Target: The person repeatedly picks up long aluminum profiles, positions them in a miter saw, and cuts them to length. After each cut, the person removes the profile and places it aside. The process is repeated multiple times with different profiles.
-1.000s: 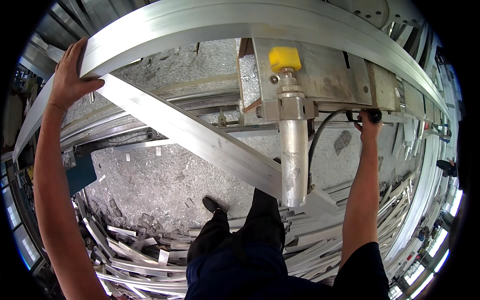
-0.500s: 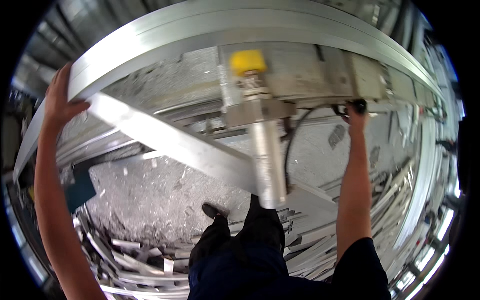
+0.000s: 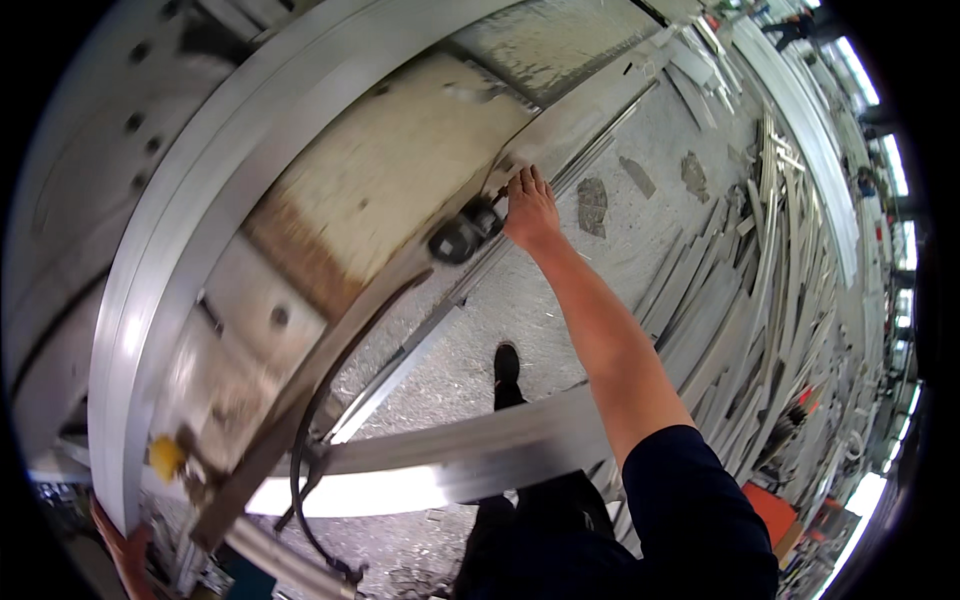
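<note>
A long silvery aluminium profile (image 3: 165,255) curves across the left of the view, lying over the machine bed. At its near end, low on the left, my left hand (image 3: 122,548) is closed around its edge; part of the hand is cut off from sight. My right hand (image 3: 531,208) is at the machine's front rail, right beside a black round-ended control (image 3: 455,238). Its fingers bend over there, and what they hold is hidden. A black cable (image 3: 300,440) hangs below the rail. A yellow-capped fitting (image 3: 166,458) and a metal cylinder (image 3: 285,560) are near my left hand.
A wide metal bar (image 3: 530,440) crosses in front of my legs and under my right forearm. Piles of offcut strips (image 3: 715,310) cover the floor on the right. Metal shavings are scattered on the floor (image 3: 430,380). A red box (image 3: 770,515) stands at the lower right.
The view has swung right, so the profile and machine now run diagonally and my left hand appears at the lower left. My right hand is still beside the black control.
</note>
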Demonstrator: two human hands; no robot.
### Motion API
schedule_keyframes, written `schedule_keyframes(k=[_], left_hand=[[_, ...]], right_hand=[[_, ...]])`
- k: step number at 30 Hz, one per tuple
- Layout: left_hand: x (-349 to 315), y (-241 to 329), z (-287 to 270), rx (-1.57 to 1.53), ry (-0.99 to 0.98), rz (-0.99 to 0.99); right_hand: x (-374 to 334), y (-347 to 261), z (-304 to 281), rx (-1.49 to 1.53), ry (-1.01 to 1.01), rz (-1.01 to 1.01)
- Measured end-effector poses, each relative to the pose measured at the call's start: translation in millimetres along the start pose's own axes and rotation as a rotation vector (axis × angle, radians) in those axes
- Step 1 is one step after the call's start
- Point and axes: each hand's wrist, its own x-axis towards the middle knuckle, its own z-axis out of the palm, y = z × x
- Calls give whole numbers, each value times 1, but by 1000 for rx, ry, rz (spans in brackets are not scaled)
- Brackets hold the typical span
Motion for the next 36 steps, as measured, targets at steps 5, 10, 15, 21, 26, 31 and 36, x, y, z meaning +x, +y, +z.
schedule_keyframes(k=[5, 10, 15, 21, 26, 31, 36], left_hand=[[-10, 52, -26, -32, -27, -59], [18, 95, -19, 174, -159, -321], [32, 122, -16, 188, -162, -296], [-3, 85, -11, 72, -5, -267], [-69, 120, 26, 165, 539, -188], [-357, 241, 114, -458, 82, -17], [-820, 241, 244, -714, -1075, -1189]], right_hand=[[35, 10, 38, -1, -212, -155], [42, 81, 78, 27, -48, -380], [42, 73, 36, -97, -289, -185], [-83, 61, -28, 44, -12, -275], [-245, 43, -126, -22, -10, -338], [-481, 28, -163, -232, -388, -190], [-542, -113, -136, 61, -1373, -540]])
